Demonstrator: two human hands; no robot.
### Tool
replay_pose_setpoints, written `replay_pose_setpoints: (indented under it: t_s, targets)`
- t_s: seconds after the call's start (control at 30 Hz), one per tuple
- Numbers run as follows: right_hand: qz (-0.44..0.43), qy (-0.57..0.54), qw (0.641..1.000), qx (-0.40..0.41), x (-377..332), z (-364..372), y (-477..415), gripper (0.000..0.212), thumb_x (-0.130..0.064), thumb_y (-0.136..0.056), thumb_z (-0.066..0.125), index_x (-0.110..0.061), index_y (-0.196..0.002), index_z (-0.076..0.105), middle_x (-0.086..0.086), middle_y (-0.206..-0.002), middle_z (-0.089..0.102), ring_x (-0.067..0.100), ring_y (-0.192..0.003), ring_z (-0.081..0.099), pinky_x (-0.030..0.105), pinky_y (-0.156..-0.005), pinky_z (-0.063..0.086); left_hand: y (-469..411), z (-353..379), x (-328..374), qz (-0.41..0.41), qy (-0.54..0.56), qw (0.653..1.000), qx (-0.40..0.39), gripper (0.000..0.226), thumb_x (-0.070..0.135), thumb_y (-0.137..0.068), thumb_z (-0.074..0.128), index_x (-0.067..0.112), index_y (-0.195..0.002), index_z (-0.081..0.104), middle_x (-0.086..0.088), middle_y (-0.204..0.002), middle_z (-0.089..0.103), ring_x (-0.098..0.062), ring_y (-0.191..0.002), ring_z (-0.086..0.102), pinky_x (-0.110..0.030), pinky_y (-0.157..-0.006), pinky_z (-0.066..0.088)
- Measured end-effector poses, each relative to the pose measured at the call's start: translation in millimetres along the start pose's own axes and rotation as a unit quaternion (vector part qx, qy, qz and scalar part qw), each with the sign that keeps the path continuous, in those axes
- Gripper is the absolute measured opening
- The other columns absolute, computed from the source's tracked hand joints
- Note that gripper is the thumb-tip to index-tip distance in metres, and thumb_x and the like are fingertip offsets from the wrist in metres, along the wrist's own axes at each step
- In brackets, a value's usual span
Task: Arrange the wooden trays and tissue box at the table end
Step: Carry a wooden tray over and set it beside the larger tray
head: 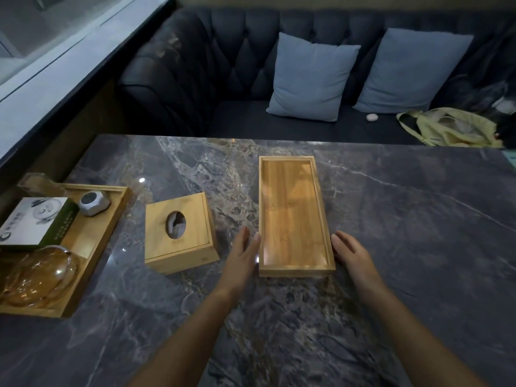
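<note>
An empty long wooden tray (293,213) lies lengthwise in the middle of the grey marble table (391,219). My left hand (244,254) rests flat against its near left side and my right hand (350,252) is at its near right side, fingers extended; neither hand is closed around it. A square wooden tissue box (180,233) with an oval opening stands left of the tray. At the far left table end a second wooden tray (95,238) holds a white and green box (36,222), a small silver device (93,203) and a glass pot (39,275).
A dark tufted sofa (223,65) runs behind the table with two light blue cushions (312,76). A yellow bag (449,127) lies on the seat at the right. A window ledge (55,79) runs along the left.
</note>
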State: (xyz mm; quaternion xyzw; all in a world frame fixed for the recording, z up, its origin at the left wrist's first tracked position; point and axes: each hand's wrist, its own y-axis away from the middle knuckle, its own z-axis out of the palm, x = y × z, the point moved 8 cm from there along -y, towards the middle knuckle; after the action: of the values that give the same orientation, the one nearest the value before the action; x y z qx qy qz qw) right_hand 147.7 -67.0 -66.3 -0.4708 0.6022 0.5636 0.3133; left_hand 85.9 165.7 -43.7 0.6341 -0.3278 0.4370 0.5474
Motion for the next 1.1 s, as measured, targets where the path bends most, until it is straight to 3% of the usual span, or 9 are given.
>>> replay_pose_setpoints:
  t_s: [0.13,0.3,0.43,0.5,0.57,0.7,0.83,0.97,1.1]
  targets:
    - [0.037,-0.051,0.998,-0.010,5,20,-10,0.064,-0.055,-0.084,0.051,-0.018,-0.136,0.043,0.003,-0.135,0.052,0.019,-0.118,0.052,0.045,-0.105,0.039,-19,6,0,-0.015,0.003,1.000,-0.007,0.055,0.046,-0.095,0.036,0.020,-0.143,0.029,0.001,-0.152,0.031,-0.018,-0.138,0.031,-0.040,-0.114,0.028]
    - [0.018,-0.071,0.997,-0.005,-9,26,-25,0.049,-0.049,-0.090,0.045,-0.017,-0.127,0.053,0.005,-0.120,0.063,0.021,-0.107,0.060,0.045,-0.096,0.047,-35,13,12,0.009,0.001,1.000,-0.004,0.032,0.040,-0.096,0.036,0.030,-0.125,0.047,0.014,-0.120,0.052,0.010,-0.090,0.056,-0.010,-0.069,0.044]
    - [0.003,-0.058,0.998,-0.006,-24,26,-38,0.045,-0.040,-0.095,0.041,-0.013,-0.129,0.050,0.006,-0.121,0.062,0.021,-0.109,0.059,0.042,-0.094,0.048,-45,16,17,0.006,0.027,1.000,0.003,0.027,0.032,-0.093,0.043,0.035,-0.115,0.059,0.014,-0.104,0.067,0.005,-0.083,0.067,-0.007,-0.056,0.050]
    - [-0.005,-0.053,0.998,-0.017,-28,28,-42,0.049,-0.043,-0.094,0.040,-0.016,-0.134,0.046,0.004,-0.124,0.058,0.020,-0.112,0.056,0.038,-0.093,0.047,-47,17,21,0.005,0.035,0.999,0.004,0.032,0.034,-0.094,0.042,0.035,-0.123,0.055,0.014,-0.110,0.065,0.005,-0.088,0.066,-0.008,-0.061,0.051]
    - [-0.007,-0.054,0.998,-0.029,-30,31,-44,0.051,-0.047,-0.092,0.040,-0.020,-0.134,0.045,0.000,-0.120,0.059,0.016,-0.109,0.058,0.032,-0.086,0.049,-52,20,22,0.007,0.031,0.999,0.000,0.041,0.036,-0.096,0.037,0.029,-0.136,0.044,0.004,-0.131,0.056,-0.007,-0.112,0.059,-0.022,-0.083,0.050]
    - [0.009,-0.081,0.997,-0.015,-24,32,-47,0.036,-0.046,-0.093,0.036,-0.030,-0.120,0.055,-0.010,-0.101,0.066,0.004,-0.090,0.064,0.020,-0.066,0.050,-56,22,22,0.007,0.034,0.999,0.001,0.046,0.037,-0.099,0.028,0.026,-0.144,0.029,-0.005,-0.150,0.036,-0.021,-0.134,0.037,-0.048,-0.112,0.031]
    - [0.027,-0.117,0.993,0.000,-19,33,-46,0.028,-0.040,-0.096,0.037,-0.033,-0.107,0.061,-0.004,-0.101,0.070,0.014,-0.092,0.067,0.027,-0.068,0.053,-59,21,21,-0.004,0.050,0.999,0.001,0.046,0.036,-0.100,0.027,0.027,-0.144,0.029,-0.005,-0.150,0.036,-0.024,-0.134,0.038,-0.052,-0.112,0.031]
    - [0.012,-0.156,0.987,0.032,-30,31,-38,0.030,-0.032,-0.098,0.038,-0.026,-0.102,0.067,-0.006,-0.089,0.074,0.011,-0.080,0.071,0.023,-0.059,0.056,-56,20,49,0.046,0.049,0.997,-0.035,0.038,0.034,-0.098,0.031,0.040,-0.135,0.042,0.005,-0.135,0.054,-0.009,-0.116,0.056,-0.032,-0.094,0.050]
    - [-0.033,-0.155,0.986,0.050,-70,34,-25,0.032,-0.040,-0.096,0.037,-0.030,-0.101,0.068,-0.006,-0.085,0.075,0.010,-0.076,0.071,0.025,-0.055,0.056,-50,7,99,0.105,0.021,0.993,-0.056,0.045,0.041,-0.092,0.035,0.039,-0.137,0.040,0.009,-0.130,0.054,-0.005,-0.111,0.058,-0.031,-0.091,0.051]
